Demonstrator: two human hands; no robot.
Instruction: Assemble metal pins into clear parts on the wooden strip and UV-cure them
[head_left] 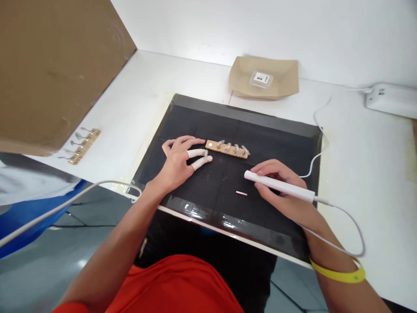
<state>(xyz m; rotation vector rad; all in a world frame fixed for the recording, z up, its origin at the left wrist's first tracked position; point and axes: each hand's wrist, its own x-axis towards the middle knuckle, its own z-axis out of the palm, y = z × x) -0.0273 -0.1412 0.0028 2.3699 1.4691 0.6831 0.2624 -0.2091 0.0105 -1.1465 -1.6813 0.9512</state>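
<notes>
My left hand (181, 158) rests on the black mat (195, 126), two fingers in white finger cots touching the left end of a small tan board (226, 149) that carries several metal parts. My right hand (280, 187) is closed around a white pen-shaped tool (280, 185) with a white cable, its tip pointing left above the mat. A small copper-coloured pin (241, 193) lies loose on the mat just left of that hand and below the tool's tip.
A tan paper tray (286, 80) with a small labelled packet (260, 79) sits behind the mat. Another tan strip with metal parts (81, 145) lies at left beside a cardboard sheet (48, 65). A white box (391, 100) stands at right.
</notes>
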